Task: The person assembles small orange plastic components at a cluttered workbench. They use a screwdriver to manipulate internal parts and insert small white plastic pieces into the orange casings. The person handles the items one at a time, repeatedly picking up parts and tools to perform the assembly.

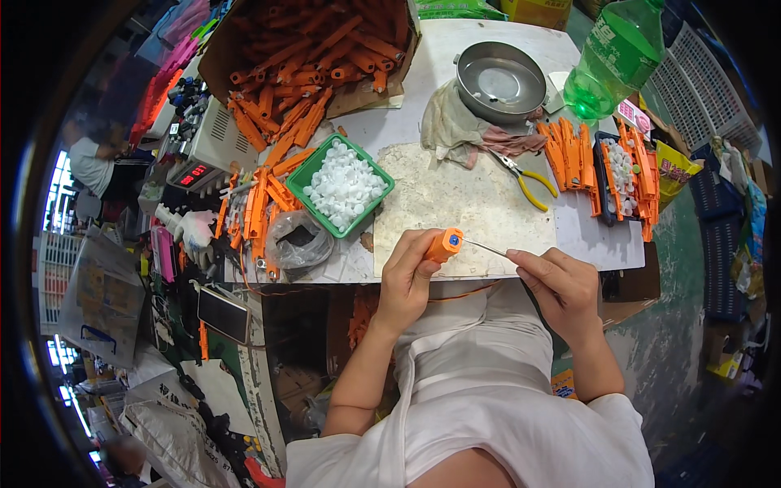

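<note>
My left hand (407,279) is closed around an orange plastic housing (442,246), its end with a small blue spot turned toward my right. In my right hand (561,289) a thin metal rod-like tool (486,246) is pinched, its tip at or close to that end of the housing; whether they touch I cannot tell. Both hands are above the table's near edge. Beyond them lie yellow-handled pliers (527,180), by a crumpled cloth (455,126). A green basket (303,198) full of small white plastic caps (342,183) stands to the left.
A cardboard box (220,61) heaped with orange housings is at the back left. A metal bowl (500,81) and a green bottle (614,61) stand at the back. On the right, more orange housings (569,154) lie beside a dark tray (606,183); a clear plastic bag (299,242) sits left.
</note>
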Demonstrator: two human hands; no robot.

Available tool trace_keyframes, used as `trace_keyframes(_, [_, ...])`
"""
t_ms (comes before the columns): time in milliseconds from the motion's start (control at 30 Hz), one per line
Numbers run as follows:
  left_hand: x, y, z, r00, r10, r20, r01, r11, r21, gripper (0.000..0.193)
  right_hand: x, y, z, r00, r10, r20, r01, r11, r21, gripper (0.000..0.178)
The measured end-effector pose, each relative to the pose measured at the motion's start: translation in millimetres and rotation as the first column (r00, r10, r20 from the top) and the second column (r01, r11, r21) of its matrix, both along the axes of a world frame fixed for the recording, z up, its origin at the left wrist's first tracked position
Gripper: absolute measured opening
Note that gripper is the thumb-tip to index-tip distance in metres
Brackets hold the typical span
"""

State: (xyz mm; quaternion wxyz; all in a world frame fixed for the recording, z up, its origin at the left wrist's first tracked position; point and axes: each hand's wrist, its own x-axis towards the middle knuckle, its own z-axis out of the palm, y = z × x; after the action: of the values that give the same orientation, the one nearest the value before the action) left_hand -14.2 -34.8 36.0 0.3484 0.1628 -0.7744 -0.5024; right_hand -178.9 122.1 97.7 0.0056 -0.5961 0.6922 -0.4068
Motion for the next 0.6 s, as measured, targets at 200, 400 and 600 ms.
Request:
trace_keyframes(200, [4, -7, 8, 0.996, -0.065, 0.052, 0.074, 0.979, -0.189, 0.03, 0, 7, -18, 0.966, -0.006, -0.257, -0.015, 0.997, -0.079, 0.041])
trace_keyframes(400, [12, -7, 11, 0.978, -0.099, 0.183, 0.13, 0.978, -0.166, 0.03, 10, 7, -30, 0.956, 0.016, 0.293, -0.02, 1.0, 0.01, 0.033])
trace_keyframes(600, [13, -4, 16, 0.979, -0.099, 0.176, 0.108, 0.993, -0.045, 0.025, 7, 9, -27, 0.602, -0.095, 0.793, -0.079, 0.981, 0.177, 0.025])
